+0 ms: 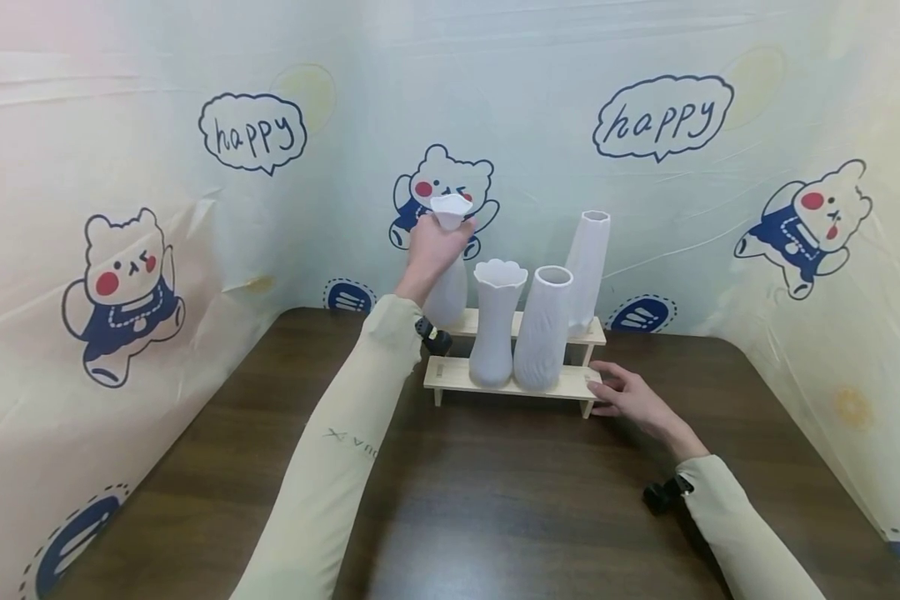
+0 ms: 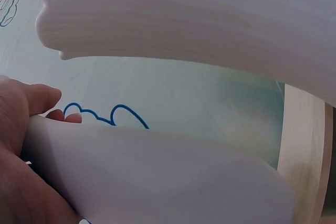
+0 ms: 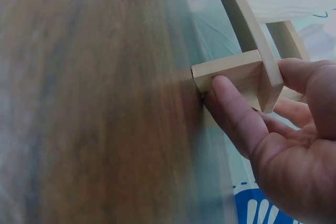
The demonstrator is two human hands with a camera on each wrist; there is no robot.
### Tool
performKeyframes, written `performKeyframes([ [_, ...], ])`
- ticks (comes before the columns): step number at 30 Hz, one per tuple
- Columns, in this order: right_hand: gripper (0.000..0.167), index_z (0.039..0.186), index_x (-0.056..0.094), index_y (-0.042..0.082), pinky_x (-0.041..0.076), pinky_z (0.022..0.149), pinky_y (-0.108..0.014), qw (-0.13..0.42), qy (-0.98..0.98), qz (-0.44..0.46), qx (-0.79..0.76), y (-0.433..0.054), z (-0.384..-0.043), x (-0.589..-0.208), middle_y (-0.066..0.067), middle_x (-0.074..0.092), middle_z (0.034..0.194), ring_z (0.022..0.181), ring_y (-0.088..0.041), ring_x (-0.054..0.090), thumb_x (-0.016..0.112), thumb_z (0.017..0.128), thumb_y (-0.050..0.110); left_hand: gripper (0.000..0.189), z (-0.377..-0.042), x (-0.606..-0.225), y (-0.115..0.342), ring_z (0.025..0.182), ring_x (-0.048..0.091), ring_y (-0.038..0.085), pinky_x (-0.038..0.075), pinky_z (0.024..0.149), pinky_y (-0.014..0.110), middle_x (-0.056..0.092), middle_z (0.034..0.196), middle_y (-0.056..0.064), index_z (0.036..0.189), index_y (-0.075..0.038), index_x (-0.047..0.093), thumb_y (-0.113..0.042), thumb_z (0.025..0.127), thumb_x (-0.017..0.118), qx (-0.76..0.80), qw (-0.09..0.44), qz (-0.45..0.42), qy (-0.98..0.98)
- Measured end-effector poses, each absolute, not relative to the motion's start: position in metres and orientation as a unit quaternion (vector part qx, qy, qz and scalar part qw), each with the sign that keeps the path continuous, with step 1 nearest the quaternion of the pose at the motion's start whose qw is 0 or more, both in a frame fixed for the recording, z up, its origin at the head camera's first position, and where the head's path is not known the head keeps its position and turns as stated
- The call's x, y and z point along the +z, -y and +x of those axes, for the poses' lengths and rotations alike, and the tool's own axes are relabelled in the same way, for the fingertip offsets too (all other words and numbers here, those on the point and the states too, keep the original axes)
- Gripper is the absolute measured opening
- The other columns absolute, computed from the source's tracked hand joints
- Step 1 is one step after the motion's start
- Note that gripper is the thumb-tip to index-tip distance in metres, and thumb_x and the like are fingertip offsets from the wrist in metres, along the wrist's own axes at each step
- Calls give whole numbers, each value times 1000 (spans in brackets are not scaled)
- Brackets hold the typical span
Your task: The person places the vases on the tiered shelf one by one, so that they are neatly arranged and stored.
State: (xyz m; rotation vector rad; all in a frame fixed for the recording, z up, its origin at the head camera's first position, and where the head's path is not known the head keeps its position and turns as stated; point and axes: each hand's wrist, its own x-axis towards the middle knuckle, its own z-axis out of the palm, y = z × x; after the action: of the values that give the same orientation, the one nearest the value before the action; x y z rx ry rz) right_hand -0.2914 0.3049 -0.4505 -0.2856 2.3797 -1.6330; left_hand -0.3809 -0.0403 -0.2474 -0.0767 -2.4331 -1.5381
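Note:
In the head view, a two-tier light wooden stand (image 1: pixel 453 374) holds several white vases. My left hand (image 1: pixel 435 252) grips the neck of a flared-rim vase (image 1: pixel 447 298) at the back left; its lower body overlaps the upper shelf. In the left wrist view, fingers curl round the narrow part of this vase (image 2: pixel 173 174). A scalloped-rim vase (image 1: pixel 493 333) and a ridged tapered vase (image 1: pixel 542 337) stand on the lower shelf. My right hand (image 1: pixel 633 402) holds the lower shelf's right end. Up close, the thumb presses against the stand's leg (image 3: pixel 231 69).
A tall tapered vase (image 1: pixel 588 271) stands at the right of the upper shelf. The stand sits toward the back of a dark wooden table (image 1: pixel 495 492). A pale curtain (image 1: pixel 540 50) with cartoon bears and lettering surrounds the table at the back and sides.

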Motion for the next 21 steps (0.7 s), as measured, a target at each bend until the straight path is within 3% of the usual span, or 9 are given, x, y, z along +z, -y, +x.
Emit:
performKeyframes([
  [11, 63, 151, 26, 1, 58, 89, -45, 124, -804, -98, -574, -305, -290, -452, -35, 49, 130, 107, -29, 64, 56, 101, 26, 57, -389, -254, 31, 109, 62, 22, 50, 97, 44, 65, 123, 6, 132, -15, 54, -48, 88, 68, -550, 104, -24, 828],
  [21, 62, 150, 29, 3, 59, 87, -43, 119, -804, -95, -574, -308, -295, -455, -33, 52, 129, 103, -22, 66, 57, 100, 28, 56, -390, -257, 22, 108, 60, 20, 49, 100, 43, 64, 120, 4, 129, -16, 56, -49, 86, 70, -574, 96, -30, 813],
])
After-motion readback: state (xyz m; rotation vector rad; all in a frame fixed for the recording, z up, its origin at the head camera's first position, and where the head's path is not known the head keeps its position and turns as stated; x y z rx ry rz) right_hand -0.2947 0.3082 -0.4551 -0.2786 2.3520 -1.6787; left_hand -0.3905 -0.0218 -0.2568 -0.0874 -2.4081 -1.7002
